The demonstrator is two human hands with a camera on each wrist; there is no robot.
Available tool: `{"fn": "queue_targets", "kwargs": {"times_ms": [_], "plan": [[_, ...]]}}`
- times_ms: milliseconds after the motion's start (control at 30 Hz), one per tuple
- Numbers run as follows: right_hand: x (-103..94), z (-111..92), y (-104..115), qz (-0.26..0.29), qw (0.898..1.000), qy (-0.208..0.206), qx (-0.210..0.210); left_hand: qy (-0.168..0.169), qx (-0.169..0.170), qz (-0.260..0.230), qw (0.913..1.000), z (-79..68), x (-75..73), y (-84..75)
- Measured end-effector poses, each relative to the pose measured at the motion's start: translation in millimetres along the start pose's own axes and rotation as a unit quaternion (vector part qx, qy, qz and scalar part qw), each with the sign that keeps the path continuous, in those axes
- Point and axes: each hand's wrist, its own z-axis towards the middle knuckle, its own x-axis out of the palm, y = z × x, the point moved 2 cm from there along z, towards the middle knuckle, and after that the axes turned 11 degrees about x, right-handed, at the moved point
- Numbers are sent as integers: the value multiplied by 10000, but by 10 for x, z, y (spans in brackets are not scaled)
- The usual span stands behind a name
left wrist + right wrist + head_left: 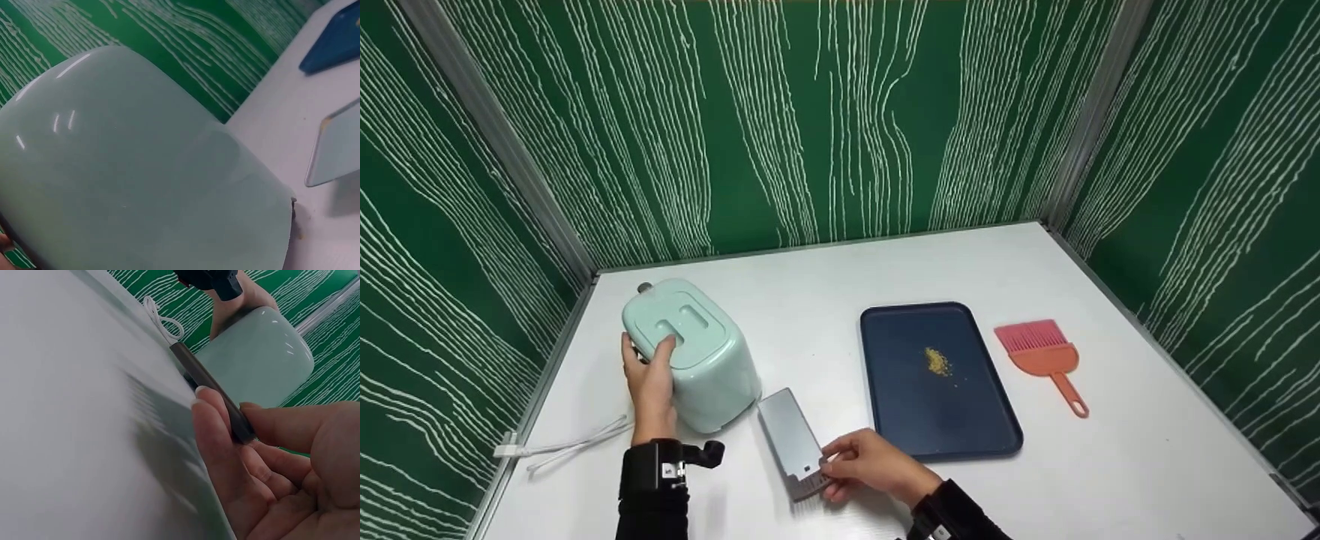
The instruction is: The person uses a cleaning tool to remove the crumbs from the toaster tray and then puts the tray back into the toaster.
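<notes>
My left hand (651,382) grips the far-left side of a mint-green toaster (716,375), thumb at a recess in its top and fingers down the side. The toaster's smooth wall fills most of the left wrist view. In front of it, my right hand (877,466) pinches the dark end of a flat grey crumb tray (793,431) between thumb and fingers. The right wrist view shows this crumb tray (205,379) edge-on, above its shadow on the table. Whether the toaster's base rests fully on the table I cannot tell.
A dark blue tray (911,420) holds a small pile of yellow crumbs (936,361). To its right lie a pink brush (1031,336) and an orange dustpan (1046,361). White cable (577,441) with a plug lies at the left edge. Green walls enclose the white table (1125,480).
</notes>
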Motion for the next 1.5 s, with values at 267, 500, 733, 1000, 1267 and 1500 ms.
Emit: {"fn": "queue_targets", "kwargs": {"times_ms": [267, 500, 733, 1000, 1267, 1500], "plan": [[103, 122, -57, -59, 9999, 111, 38, 33, -95, 43, 9999, -9, -10, 12], [158, 221, -12, -49, 9999, 150, 58, 23, -83, 39, 10000, -3, -7, 7], [204, 295, 45, -216, 9990, 352, 168, 58, -108, 12, 9999, -8, 9, -4], [204, 361, 78, -307, 9980, 501, 236, 15, -10, -43, 10000, -15, 22, 5], [186, 391, 68, -108, 9988, 481, 37, 26, -56, -24, 10000, -4, 10, -3], [235, 430, 65, 23, 9999, 115, 96, 43, -102, -17, 9999, -7, -9, 8]]}}
